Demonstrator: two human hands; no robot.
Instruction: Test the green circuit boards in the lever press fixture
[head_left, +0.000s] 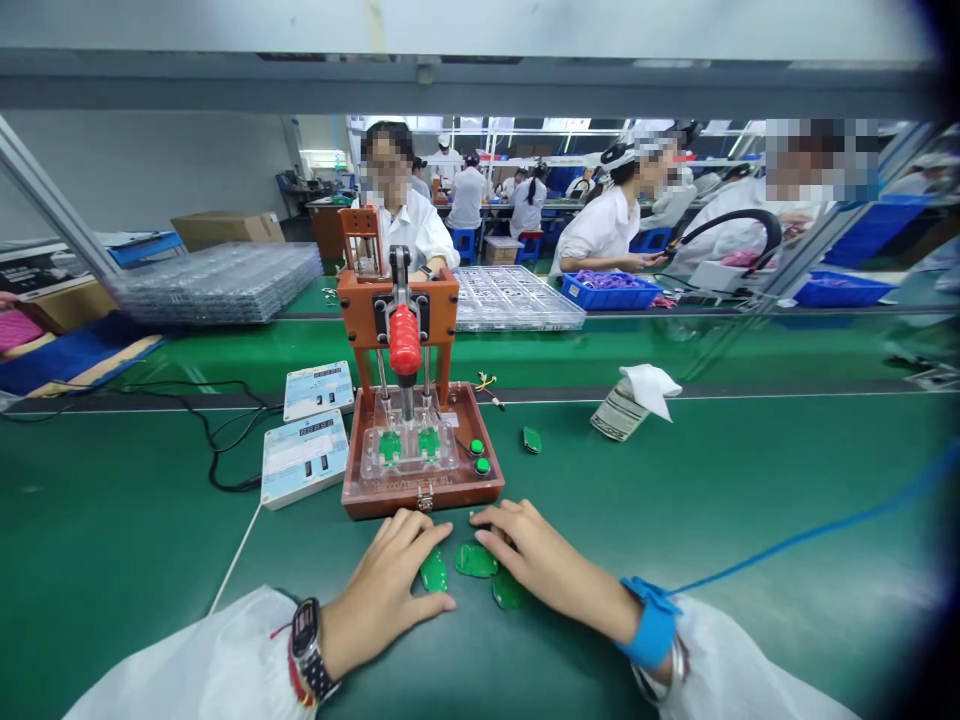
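Note:
My left hand [391, 580] rests palm down on the green mat, its thumb and fingers touching a small green circuit board [433, 571]. My right hand [534, 560] lies flat beside it, fingers over a second green board [475, 560], with a third [506, 590] under its palm edge. Just beyond both hands stands an orange-brown test jig [420, 480] with a red-handled lever [405, 340]. Two green boards [409, 446] sit in its clear nest. My right wrist wears a blue strap [651, 625] with a blue cord.
Two white meter boxes [306, 455] with black cables stand left of the jig. A loose green board [532, 439] and a bottle under a white cloth [634, 400] lie to the right. Stacked clear trays [221, 280] sit behind. Other people work at benches beyond.

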